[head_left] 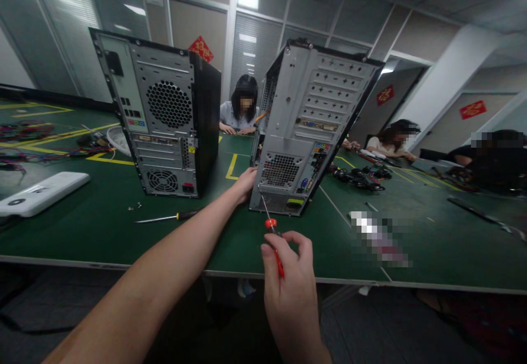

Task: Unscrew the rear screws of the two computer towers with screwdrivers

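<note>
My right hand point(291, 276) is closed around the red and black handle of a screwdriver point(270, 224). Its shaft points up, with the tip at the lower left of the back panel of a computer tower point(284, 133). This tower stands upright with its left side open. My left hand point(246, 184) is at that open side, low down; its fingers are hidden behind the case edge. To the left stands a second computer tower point(164, 111), its back also facing me. Another screwdriver point(164, 218) with a black and yellow handle lies in front of it, partly behind my left forearm.
Small screws point(135, 206) lie on the green table point(329, 265). A white power bank-like device point(45, 192) is at the left. Cables point(362, 176) lie at the right, with more at the far left. A blurred object point(379, 238) lies right of the tower. Several people sit beyond.
</note>
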{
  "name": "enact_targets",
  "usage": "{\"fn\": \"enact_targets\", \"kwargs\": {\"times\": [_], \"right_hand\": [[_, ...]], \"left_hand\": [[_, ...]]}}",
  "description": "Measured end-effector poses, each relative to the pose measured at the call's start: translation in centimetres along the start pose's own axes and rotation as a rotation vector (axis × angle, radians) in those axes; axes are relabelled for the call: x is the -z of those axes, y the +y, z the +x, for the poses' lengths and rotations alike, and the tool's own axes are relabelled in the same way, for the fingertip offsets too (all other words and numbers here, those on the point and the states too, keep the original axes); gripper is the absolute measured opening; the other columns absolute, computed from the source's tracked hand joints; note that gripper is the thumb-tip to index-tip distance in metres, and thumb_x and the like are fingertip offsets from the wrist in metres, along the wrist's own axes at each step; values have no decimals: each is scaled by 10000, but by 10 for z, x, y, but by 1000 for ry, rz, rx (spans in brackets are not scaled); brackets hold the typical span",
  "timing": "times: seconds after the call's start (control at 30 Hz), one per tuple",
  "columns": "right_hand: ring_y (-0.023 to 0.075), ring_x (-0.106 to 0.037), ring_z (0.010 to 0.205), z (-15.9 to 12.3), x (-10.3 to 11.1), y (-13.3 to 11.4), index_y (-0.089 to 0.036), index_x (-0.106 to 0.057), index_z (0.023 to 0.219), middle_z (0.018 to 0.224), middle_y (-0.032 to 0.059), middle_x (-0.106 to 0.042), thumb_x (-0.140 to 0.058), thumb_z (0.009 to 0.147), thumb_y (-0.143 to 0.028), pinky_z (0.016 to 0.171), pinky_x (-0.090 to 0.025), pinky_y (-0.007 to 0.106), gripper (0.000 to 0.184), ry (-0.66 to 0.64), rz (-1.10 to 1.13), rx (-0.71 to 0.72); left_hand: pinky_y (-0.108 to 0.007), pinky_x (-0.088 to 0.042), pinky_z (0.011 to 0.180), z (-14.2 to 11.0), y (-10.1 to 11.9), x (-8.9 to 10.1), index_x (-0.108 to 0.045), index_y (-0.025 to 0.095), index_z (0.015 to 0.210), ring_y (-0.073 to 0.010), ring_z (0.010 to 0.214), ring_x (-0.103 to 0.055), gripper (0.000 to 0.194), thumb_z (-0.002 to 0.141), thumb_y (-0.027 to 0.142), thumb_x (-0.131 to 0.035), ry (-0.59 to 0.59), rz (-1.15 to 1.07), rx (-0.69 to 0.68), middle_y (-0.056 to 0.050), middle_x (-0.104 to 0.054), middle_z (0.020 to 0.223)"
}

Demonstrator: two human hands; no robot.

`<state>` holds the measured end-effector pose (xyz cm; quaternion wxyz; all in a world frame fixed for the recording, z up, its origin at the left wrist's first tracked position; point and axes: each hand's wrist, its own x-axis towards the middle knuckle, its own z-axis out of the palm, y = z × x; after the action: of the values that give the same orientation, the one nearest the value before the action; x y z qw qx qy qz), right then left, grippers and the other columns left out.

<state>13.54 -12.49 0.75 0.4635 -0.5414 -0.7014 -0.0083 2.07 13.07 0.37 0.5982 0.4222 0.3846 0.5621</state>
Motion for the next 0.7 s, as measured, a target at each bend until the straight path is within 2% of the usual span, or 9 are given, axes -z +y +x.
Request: {"fn": "enact_targets", "kwargs": {"times": [0.1, 0.27, 0.7], "right_hand": [[178, -686, 886, -1, 0, -2, -226, -669, 1110, 1187, 96, -509, -556, 1011, -294, 770, -589, 337, 165, -18, 42, -21], [191, -694, 912, -3, -1, -5, -225, -646, 1190, 1158, 95, -546, -520, 971, -183, 773, -592, 325, 257, -58, 14, -36], [197, -700, 798, -5, 0, -3, -206, -663, 1269, 1092, 114, -625, -452, 1044, -242, 646, -561, 312, 311, -74, -150, 37]], "left_hand": [[-348, -553, 835, -1, 1, 0, -643, 191, 1165, -214, 885, -711, 388, 833, 367, -739, 2, 1, 1, -73, -748, 940], [-372, -561, 839, -3, 3, -1, -627, 190, 1199, -225, 877, -719, 401, 851, 365, -724, -14, -20, 9, -79, -751, 943], [-356, -559, 836, -9, 7, -3, -621, 199, 1242, -218, 880, -715, 457, 843, 387, -743, -6, -16, 50, -74, -753, 940]]}}
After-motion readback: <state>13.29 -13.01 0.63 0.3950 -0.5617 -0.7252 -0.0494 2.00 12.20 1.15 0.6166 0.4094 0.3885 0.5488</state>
